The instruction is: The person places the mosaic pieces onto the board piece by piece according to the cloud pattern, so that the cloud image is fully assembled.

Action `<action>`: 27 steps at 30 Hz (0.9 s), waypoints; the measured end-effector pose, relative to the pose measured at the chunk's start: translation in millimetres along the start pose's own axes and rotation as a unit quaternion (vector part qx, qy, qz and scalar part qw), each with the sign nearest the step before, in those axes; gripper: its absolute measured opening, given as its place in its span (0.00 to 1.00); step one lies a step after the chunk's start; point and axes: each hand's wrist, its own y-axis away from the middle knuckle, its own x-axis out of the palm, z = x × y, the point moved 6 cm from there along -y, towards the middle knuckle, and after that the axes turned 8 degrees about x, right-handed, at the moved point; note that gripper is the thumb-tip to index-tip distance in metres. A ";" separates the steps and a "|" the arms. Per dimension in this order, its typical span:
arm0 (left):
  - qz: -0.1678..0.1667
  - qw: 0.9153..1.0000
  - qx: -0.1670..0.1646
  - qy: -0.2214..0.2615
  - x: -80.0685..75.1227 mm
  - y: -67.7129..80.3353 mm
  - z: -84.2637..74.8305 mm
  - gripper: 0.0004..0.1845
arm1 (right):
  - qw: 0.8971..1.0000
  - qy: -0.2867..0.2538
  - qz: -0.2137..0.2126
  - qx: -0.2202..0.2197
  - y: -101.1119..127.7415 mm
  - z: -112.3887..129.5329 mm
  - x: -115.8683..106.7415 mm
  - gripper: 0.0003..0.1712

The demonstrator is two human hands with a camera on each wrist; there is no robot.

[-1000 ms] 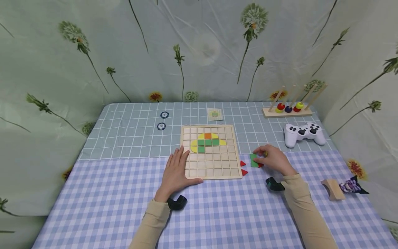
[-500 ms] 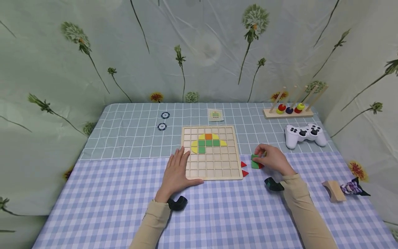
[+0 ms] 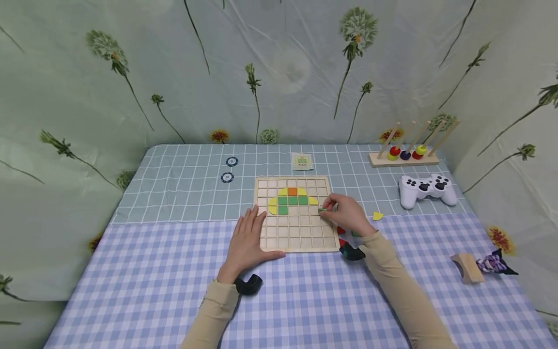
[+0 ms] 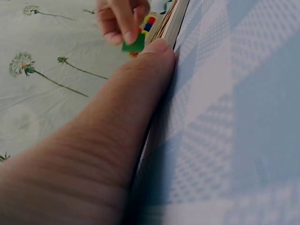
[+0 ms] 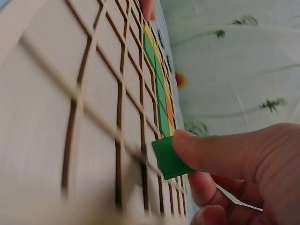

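A wooden grid board [image 3: 298,232] lies on the table, with green, yellow and orange tiles forming a dome shape in its upper cells. My left hand [image 3: 247,242] rests spread along the board's left side, thumb at the front edge. Thumb and fingers of my right hand [image 3: 346,213] pinch a green square tile [image 5: 169,158], held tilted over the board's right side. In the right wrist view it hangs just above the grid. Red triangles [image 3: 341,230] lie to the right of the board, with another green tile [image 3: 355,234] mostly hidden under the right wrist.
A yellow quarter-round tile [image 3: 377,216] lies beyond the right wrist. Behind the board is a pattern card [image 3: 302,161]; two poker chips [image 3: 227,177] sit left of it. At right are a game controller [image 3: 427,189], a peg stand [image 3: 404,159] and a wooden arch block [image 3: 468,268].
My right hand has picked up a green tile from beside the board and carried it left over the board. The yellow tile now shows on the table. My left hand has stayed put.
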 end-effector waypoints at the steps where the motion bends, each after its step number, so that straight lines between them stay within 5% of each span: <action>1: 0.001 1.000 -0.001 -0.001 -0.2 -0.1 0.2 0.62 | 1.000 -0.003 -0.003 -0.004 -1.9 3.8 4.2 0.10; 16: 0.005 1.000 -0.003 -0.002 0.1 0.0 0.9 0.62 | 0.999 -0.041 0.001 -0.024 -21.2 36.2 42.3 0.06; 27: -0.004 1.000 0.003 0.000 0.6 -0.4 1.4 0.62 | 0.999 -0.002 -0.012 -0.032 -25.6 43.4 49.9 0.04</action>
